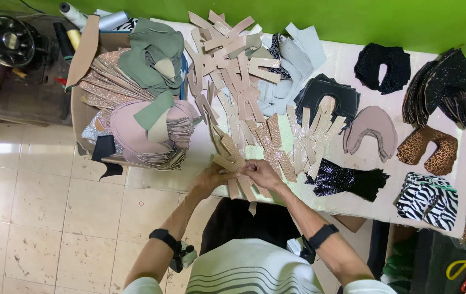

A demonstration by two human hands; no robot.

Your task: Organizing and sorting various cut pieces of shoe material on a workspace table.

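Observation:
My left hand (pixel 209 178) and my right hand (pixel 263 172) meet at the near edge of a white worktable (pixel 347 57). Both pinch small tan, textured shoe-upper strips (pixel 232 159) that lie fanned in front of me. More tan cut strips (pixel 226 51) run in a long heap from the table's far side down to my hands. Each wrist wears a black band with a small device.
A cardboard box (pixel 83 111) at the left holds pink, glittery and green cut pieces. On the right lie black (pixel 326 92), mauve (pixel 372 129), leopard-print (pixel 428 148), zebra-print (pixel 428 198) and shiny black (pixel 347 179) pieces. A sewing machine wheel (pixel 7 39) stands far left over a tiled floor.

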